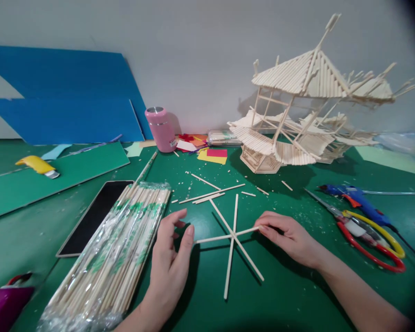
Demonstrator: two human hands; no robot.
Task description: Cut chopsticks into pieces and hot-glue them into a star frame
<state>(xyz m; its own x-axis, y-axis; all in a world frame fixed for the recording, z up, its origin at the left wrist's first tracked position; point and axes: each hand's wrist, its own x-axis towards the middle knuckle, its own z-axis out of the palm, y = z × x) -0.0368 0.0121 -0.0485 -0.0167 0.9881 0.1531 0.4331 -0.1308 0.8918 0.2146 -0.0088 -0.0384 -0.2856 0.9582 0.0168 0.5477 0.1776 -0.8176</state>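
Note:
Three thin wooden sticks cross at their middles and form a six-armed star (233, 235) just above the green tabletop. My right hand (286, 237) pinches the right-hand end of one stick between thumb and fingers. At that stick's opposite end is my left hand (171, 258), its thumb and fingers apart and curved, with nothing seen between them. Whether the left thumb brushes the stick tip, I cannot tell. Cut stick pieces (210, 193) lie beyond the star. Left of my left hand rests a plastic-wrapped bundle of chopsticks (117, 249), partly over a black phone (86, 226).
A wooden-stick pavilion model (297, 83) stands at the back right. Scissors (363, 235) and a blue glue gun (359, 200) lie right. A pink flask (161, 129), coloured paper (212, 156), a yellow cutter (38, 164) and blue boards (65, 97) sit farther back.

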